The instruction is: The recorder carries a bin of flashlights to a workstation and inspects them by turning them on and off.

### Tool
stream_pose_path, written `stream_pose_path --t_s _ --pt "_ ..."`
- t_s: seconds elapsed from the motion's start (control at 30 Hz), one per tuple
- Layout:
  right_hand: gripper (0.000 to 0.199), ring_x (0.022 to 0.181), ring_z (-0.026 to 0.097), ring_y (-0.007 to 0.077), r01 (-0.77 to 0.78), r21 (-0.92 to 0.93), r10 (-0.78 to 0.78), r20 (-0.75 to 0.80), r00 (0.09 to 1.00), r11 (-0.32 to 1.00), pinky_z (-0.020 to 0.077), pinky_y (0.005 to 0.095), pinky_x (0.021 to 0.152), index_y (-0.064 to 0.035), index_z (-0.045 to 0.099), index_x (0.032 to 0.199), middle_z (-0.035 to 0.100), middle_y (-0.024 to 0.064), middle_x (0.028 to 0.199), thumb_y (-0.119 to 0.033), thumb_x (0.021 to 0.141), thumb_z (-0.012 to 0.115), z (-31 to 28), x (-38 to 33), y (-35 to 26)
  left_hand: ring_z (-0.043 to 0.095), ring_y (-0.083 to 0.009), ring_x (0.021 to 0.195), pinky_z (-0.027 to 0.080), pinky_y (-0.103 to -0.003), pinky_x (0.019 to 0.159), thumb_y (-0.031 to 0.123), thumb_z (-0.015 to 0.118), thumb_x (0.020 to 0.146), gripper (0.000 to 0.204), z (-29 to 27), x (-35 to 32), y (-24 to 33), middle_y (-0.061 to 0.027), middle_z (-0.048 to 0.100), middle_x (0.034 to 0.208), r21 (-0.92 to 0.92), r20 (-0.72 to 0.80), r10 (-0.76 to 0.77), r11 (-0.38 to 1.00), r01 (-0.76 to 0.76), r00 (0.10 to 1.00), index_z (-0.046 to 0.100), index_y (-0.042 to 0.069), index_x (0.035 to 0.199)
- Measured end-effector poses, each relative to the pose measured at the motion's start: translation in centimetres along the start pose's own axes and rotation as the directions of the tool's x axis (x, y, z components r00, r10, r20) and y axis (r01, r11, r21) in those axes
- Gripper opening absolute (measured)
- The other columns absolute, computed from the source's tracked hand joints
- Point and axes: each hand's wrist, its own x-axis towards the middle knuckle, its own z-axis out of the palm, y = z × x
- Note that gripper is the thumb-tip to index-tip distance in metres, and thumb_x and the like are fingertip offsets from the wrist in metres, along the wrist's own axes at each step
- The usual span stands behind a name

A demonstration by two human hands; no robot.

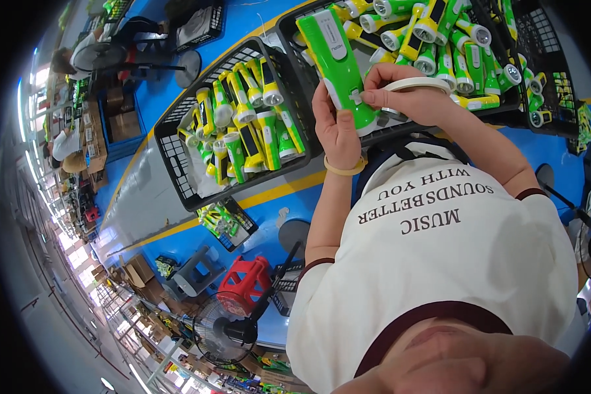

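Note:
A large green flashlight (335,62) with white trim stands tilted above the crates, its narrower end toward my body. My left hand (338,131) is closed around its lower part, thumb along the near side. My right hand (407,98) comes from the right, its thumb pressed by a small white patch (356,96) on the flashlight's face. I cannot tell if that patch is tape or a switch. A thin white ring, like a roll of tape (419,84), sits in my right hand; some of its fingers are hidden behind the flashlight.
On the left, a black crate (171,157) holds several yellow and green flashlights (243,98). Another black crate (558,85) full of flashlights lies ahead and right. Behind on the blue floor stand a small crate (243,226), a red stool (243,284) and a fan (226,328).

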Motion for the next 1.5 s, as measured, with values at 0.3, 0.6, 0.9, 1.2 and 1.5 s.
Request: stream_pose_path --t_s 0.3,0.6,0.9,1.2,1.5 --pt "0.018 0.069 0.049 0.0078 0.045 0.003 -0.045 0.001 0.999 0.999 0.0407 0.0215 0.062 -0.0025 0.052 0.082 0.052 0.0006 0.075 -0.018 0.082 0.061 4.3 0.6 -0.1 0.048 -0.0133 0.1 0.038 -0.026 0.087 0.028 0.051 0.089 0.049 -4.1 -1.4 1.7 -0.0073 0.047 0.113 -0.226 -0.027 -0.166 0.962 0.156 0.986 0.031 0.0 0.125" --pt "0.02 0.064 0.047 0.0065 0.062 -0.343 -0.072 -0.018 0.997 0.937 0.0377 0.0215 0.054 -0.0037 0.053 0.079 0.052 0.0001 0.072 -0.02 0.08 0.064 6.6 3.0 0.2 0.047 -0.014 0.1 0.038 -0.027 0.086 0.026 0.046 0.091 0.045 -6.6 -0.7 0.8 -0.0073 0.046 0.114 0.034 -0.052 -0.039 0.999 0.041 0.998 0.031 -0.001 0.124" --pt "0.028 0.063 0.05 0.0065 0.078 -0.28 -0.086 -0.016 0.996 0.957 0.038 0.0202 0.054 -0.0042 0.048 0.081 0.051 0.0006 0.071 -0.023 0.077 0.068 6.4 5.0 0.8 0.052 -0.0134 0.093 0.043 -0.027 0.08 0.017 0.054 0.087 0.035 -8.0 -0.3 1.8 -0.008 0.051 0.107 -0.464 -0.06 -0.271 0.86 0.213 0.961 0.041 0.003 0.115" --pt "0.015 0.068 0.051 0.0077 0.166 -0.367 -0.235 -0.154 0.96 0.915 0.04 0.0227 0.059 -0.003 0.053 0.075 0.052 0.0013 0.072 -0.015 0.079 0.062 7.8 7.8 6.4 0.058 -0.0214 0.078 0.051 -0.035 0.069 0.017 0.055 0.079 0.028 -11.3 1.8 -2.7 -0.009 0.056 0.088 -0.576 -0.027 -0.622 0.649 0.497 0.782 0.047 0.002 0.101" --pt "0.016 0.067 0.046 0.0055 -0.077 -0.25 -0.053 -0.473 0.88 0.965 0.0376 0.0198 0.062 -0.0045 0.053 0.078 0.052 -0.0019 0.072 -0.018 0.083 0.059 -2.9 3.9 9.4 0.06 -0.0346 0.076 0.047 -0.041 0.072 0.035 0.064 0.072 0.046 -25.1 11.9 -8.1 -0.0215 0.061 0.084 0.951 -0.302 -0.082 0.045 0.306 0.95 0.059 -0.009 0.087"
